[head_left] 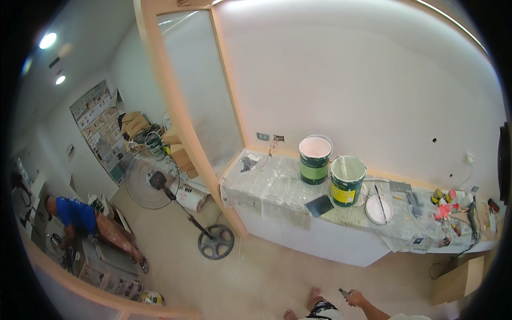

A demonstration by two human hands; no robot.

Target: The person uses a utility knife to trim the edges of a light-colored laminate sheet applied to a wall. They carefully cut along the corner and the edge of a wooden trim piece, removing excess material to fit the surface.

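Observation:
My right hand [354,298] is low in the view, its forearm coming in from the lower right. Its fingers are closed around the handle of a small short tool [343,293] with a greyish tip, possibly a putty knife; it is too small to be sure. My left hand is out of the picture. Beyond the hand stands a low, newspaper-covered ledge [266,186]. On it are a green paint bucket [314,172] holding pale pink paint and another bucket [346,193] with a roller [342,168] inside. A long thin brush [381,205] lies across a round white lid [379,213].
A dark square sheet [319,206] lies at the ledge's front edge. Small cans [439,196], a corded tool [471,220] and a cardboard box [457,281] are at the right. A standing fan [216,241] and a wooden frame [181,117] are left; past them a person [80,216] bends down.

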